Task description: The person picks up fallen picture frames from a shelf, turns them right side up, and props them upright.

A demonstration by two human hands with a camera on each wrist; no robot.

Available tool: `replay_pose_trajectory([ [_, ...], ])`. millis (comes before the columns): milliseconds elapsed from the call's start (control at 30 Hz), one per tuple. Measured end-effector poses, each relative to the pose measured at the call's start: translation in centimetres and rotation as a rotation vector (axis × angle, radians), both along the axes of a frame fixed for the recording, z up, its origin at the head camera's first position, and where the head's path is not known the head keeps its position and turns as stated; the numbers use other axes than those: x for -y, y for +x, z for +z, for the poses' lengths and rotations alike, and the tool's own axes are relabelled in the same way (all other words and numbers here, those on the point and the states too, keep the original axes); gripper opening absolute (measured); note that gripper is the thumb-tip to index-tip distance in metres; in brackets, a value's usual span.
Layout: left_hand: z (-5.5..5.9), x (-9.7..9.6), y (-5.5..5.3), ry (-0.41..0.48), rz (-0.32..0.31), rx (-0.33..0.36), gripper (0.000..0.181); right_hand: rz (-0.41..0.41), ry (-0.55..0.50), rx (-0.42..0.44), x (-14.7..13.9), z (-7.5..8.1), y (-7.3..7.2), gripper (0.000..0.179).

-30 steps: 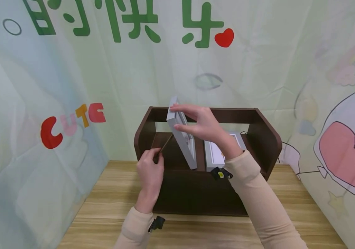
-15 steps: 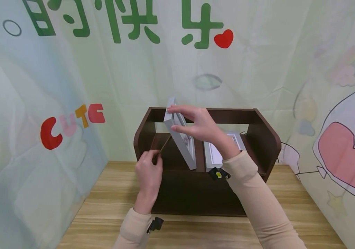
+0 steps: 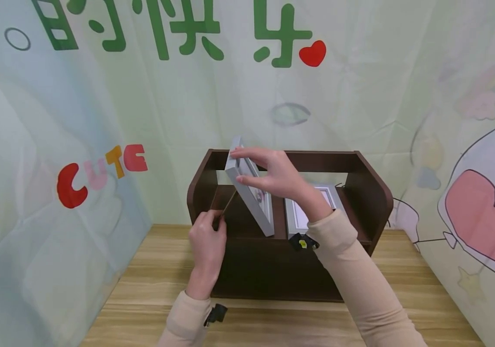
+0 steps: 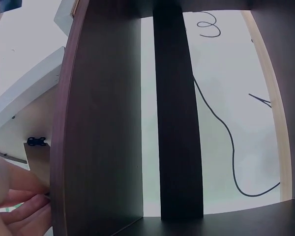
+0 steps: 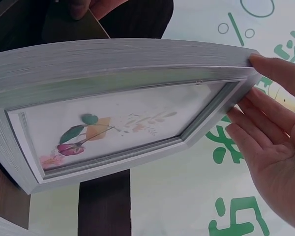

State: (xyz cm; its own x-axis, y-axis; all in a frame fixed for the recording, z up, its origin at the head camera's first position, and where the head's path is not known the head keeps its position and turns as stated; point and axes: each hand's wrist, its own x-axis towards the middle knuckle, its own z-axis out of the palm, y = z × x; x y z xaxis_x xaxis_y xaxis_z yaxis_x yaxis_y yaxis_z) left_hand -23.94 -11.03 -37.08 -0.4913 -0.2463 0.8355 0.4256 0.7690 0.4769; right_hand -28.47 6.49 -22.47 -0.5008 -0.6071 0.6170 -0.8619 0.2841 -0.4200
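Observation:
A grey-white picture frame stands tilted on the dark brown shelf, its top leaning left. My right hand holds the frame's top end between thumb and fingers. In the right wrist view, the frame's front shows a picture of a rose. Behind the frame, my left hand pinches the thin stand leg. In the left wrist view, the stand leg joins the back of the frame at a small black hinge. The left fingertips are partly hidden by the shelf's side panel.
A second picture frame sits at the right on the shelf, partly behind my right arm. The shelf has raised side panels and a back rail. It stands on a wood-grain table, with a printed cloth around it.
The top of the picture frame has tipped slightly farther left, together with my right hand. My left hand has shifted very slightly left and still pinches the stand leg.

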Motion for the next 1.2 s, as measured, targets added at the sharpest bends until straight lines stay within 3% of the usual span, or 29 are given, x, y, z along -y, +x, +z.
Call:
replay_pose_trajectory([
  [233, 0.2, 0.1, 0.4, -0.013, -0.016, 0.010, 0.006, -0.018, 0.024, -0.044, -0.2, 0.0, 0.0, 0.047],
  [467, 1.4, -0.6, 1.3, 0.045, -0.056, -0.049, 0.016, -0.023, -0.013, 0.017, -0.9, -0.2, -0.5, 0.049],
  [733, 3.1, -2.1, 2.3, 0.111, -0.127, -0.073, 0.024, -0.145, -0.029, 0.082, -1.7, -0.9, -1.9, 0.047],
  [1000, 3.3, -3.5, 2.6, 0.114, -0.192, -0.079, 0.029, -0.292, 0.063, 0.230, -1.9, -1.7, -3.8, 0.052],
  [1200, 3.3, -4.1, 2.6, 0.114, -0.205, -0.042, 0.032, -0.326, 0.146, 0.334, -1.8, -2.5, -4.9, 0.052],
])
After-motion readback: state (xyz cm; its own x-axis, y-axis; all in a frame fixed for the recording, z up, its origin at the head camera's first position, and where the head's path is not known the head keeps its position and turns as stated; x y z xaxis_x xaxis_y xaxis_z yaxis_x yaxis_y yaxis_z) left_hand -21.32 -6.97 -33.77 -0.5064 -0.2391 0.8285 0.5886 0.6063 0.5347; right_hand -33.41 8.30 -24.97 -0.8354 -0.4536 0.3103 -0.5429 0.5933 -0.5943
